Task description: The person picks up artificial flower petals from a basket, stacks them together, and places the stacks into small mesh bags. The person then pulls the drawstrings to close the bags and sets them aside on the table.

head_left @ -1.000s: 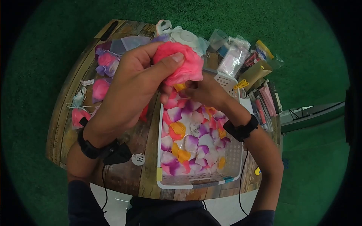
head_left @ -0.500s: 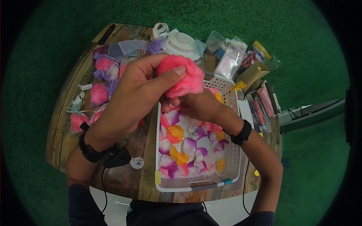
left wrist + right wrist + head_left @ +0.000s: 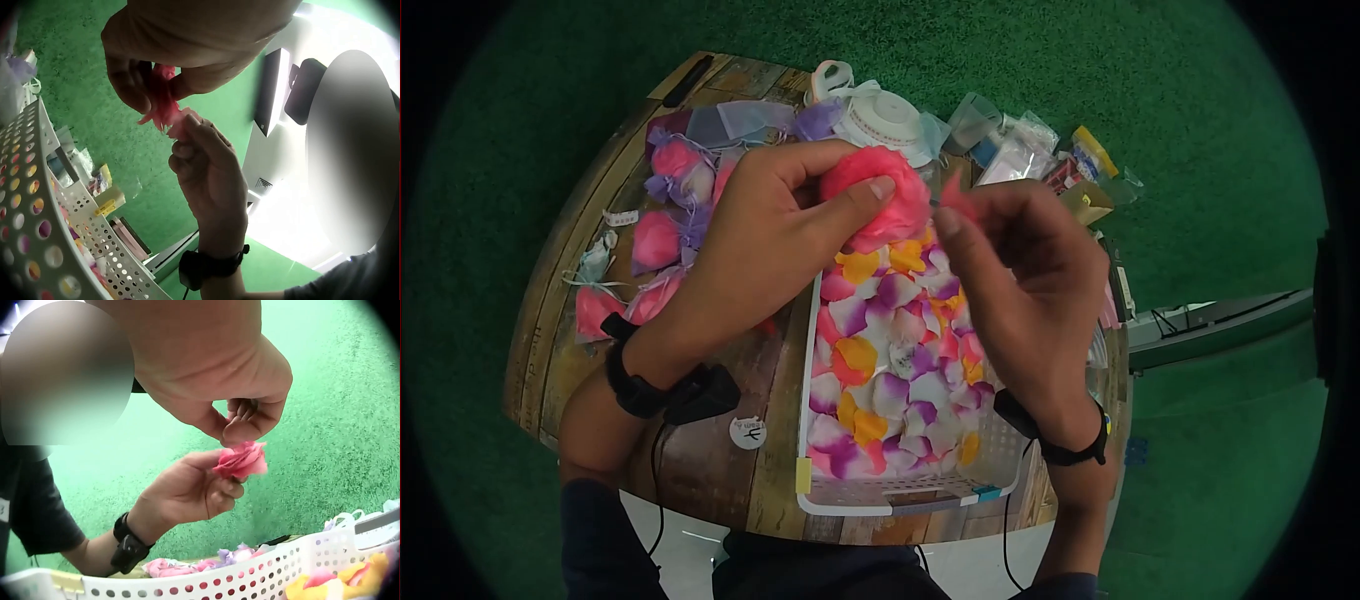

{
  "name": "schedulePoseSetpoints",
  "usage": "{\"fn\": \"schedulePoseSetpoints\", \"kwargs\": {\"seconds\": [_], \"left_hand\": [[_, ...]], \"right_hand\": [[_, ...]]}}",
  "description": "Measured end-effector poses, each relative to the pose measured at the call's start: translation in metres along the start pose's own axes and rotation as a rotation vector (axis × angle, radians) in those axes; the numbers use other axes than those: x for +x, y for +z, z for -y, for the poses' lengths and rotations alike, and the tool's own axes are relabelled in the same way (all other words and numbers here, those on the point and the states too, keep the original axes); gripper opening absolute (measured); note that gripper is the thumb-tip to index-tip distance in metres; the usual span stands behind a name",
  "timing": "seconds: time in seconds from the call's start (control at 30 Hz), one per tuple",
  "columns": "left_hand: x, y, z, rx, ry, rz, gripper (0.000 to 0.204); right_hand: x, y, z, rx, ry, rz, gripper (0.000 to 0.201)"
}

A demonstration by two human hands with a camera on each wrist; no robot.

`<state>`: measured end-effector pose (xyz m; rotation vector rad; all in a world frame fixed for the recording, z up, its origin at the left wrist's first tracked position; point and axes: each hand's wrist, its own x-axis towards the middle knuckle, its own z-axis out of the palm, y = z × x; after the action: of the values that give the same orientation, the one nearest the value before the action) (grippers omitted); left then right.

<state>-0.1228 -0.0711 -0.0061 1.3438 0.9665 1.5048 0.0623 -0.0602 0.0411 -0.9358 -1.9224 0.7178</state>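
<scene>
My left hand holds a bunch of layered pink fabric petals, its thumb pressed flat across the front. The bunch is ruffled like a rose in the right wrist view. Close beside it, my right hand pinches a single pink petal between thumb and fingers. In the left wrist view this petal overlaps the edge of the bunch. Both hands are raised over a white perforated basket. Loose petals in pink, orange, white and purple are spread over its bottom.
Organza pouches with pink contents lie left of the basket on the wooden table. A ribbon roll and plastic packets stand along the back. A round white tag lies near the front, and cords hang from both wrist cameras.
My right hand has come up out of the basket, from below the bunch to its right side, and now shows a pink petal in its fingers. The left hand keeps its hold.
</scene>
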Motion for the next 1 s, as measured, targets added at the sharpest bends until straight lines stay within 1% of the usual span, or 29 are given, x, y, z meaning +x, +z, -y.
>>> {"fn": "schedulePoseSetpoints", "kwargs": {"seconds": [0.03, 0.1, 0.13, 0.17, 0.2, 0.23, 0.27, 0.3, 0.33, 0.37, 0.4, 0.5, 0.53, 0.57, 0.6, 0.67, 0.73, 0.8, 0.87, 0.93, 1.0], "left_hand": [[0.0, 0.001, 0.0, 0.004, -0.003, 0.007, 0.019], [-0.002, 0.002, 0.002, 0.113, 0.054, -0.028, 0.016], [-0.003, 0.004, 0.004, 0.114, 0.052, -0.028, 0.016], [-0.005, 0.007, 0.005, 0.135, 0.088, -0.055, 0.015], [-0.006, 0.009, 0.007, 0.155, 0.126, -0.082, 0.014], [-0.006, 0.01, 0.01, 0.154, 0.124, -0.081, 0.014], [-0.005, 0.01, 0.012, 0.217, 0.24, -0.095, 0.015], [-0.003, 0.01, 0.013, 0.281, 0.358, -0.109, 0.015], [-0.003, 0.011, 0.012, 0.28, 0.361, -0.111, 0.015], [-0.004, 0.013, 0.012, 0.207, 0.329, -0.111, 0.016], [-0.004, 0.013, 0.011, 0.136, 0.296, -0.111, 0.018], [-0.005, 0.014, 0.012, 0.102, 0.28, -0.093, 0.022], [-0.006, 0.013, 0.011, 0.1, 0.28, -0.091, 0.022], [-0.006, 0.011, 0.009, 0.106, 0.235, -0.037, 0.025], [-0.007, 0.01, 0.007, 0.111, 0.189, 0.016, 0.029], [-0.007, 0.011, 0.01, 0.077, 0.207, 0.026, 0.029], [-0.007, 0.013, 0.01, 0.042, 0.226, 0.038, 0.029], [-0.008, 0.014, 0.007, -0.03, 0.156, 0.06, 0.03], [-0.009, 0.015, 0.007, -0.064, 0.138, 0.061, 0.031], [-0.009, 0.016, 0.006, -0.093, 0.118, 0.068, 0.032], [-0.011, 0.019, 0.0, -0.225, 0.066, 0.044, 0.03]], "right_hand": [[-0.004, 0.004, 0.001, -0.085, -0.012, 0.041, 0.008], [-0.007, 0.012, 0.0, -0.109, -0.013, 0.045, 0.009], [-0.007, 0.016, -0.002, -0.064, 0.062, 0.045, 0.01], [-0.008, 0.019, -0.004, -0.021, 0.138, 0.046, 0.01], [-0.008, 0.021, -0.006, -0.021, 0.141, 0.049, 0.01], [-0.009, 0.022, -0.007, 0.056, 0.159, 0.032, 0.011], [-0.008, 0.023, -0.008, 0.131, 0.176, 0.016, 0.011], [-0.009, 0.024, -0.007, 0.128, 0.174, 0.017, 0.011], [-0.01, 0.024, -0.006, 0.186, 0.18, -0.008, 0.014], [-0.011, 0.024, -0.005, 0.243, 0.186, -0.032, 0.016], [-0.012, 0.024, -0.005, 0.242, 0.182, -0.031, 0.016], [-0.016, 0.023, -0.01, 0.257, 0.135, -0.014, 0.022], [-0.018, 0.024, -0.013, 0.247, 0.083, -0.003, 0.024], [-0.019, 0.025, -0.016, 0.238, 0.031, 0.009, 0.026], [-0.02, 0.024, -0.019, 0.238, 0.032, 0.008, 0.026], [-0.02, 0.022, -0.024, 0.178, -0.089, 0.051, 0.032], [-0.02, 0.02, -0.028, 0.174, -0.103, 0.059, 0.035], [-0.022, 0.017, -0.029, 0.17, -0.115, 0.065, 0.038], [-0.023, 0.014, -0.027, 0.035, -0.122, 0.073, 0.042], [-0.022, 0.014, -0.025, 0.031, -0.145, 0.063, 0.043], [-0.022, 0.014, -0.025, 0.03, -0.164, 0.047, 0.043]]}}
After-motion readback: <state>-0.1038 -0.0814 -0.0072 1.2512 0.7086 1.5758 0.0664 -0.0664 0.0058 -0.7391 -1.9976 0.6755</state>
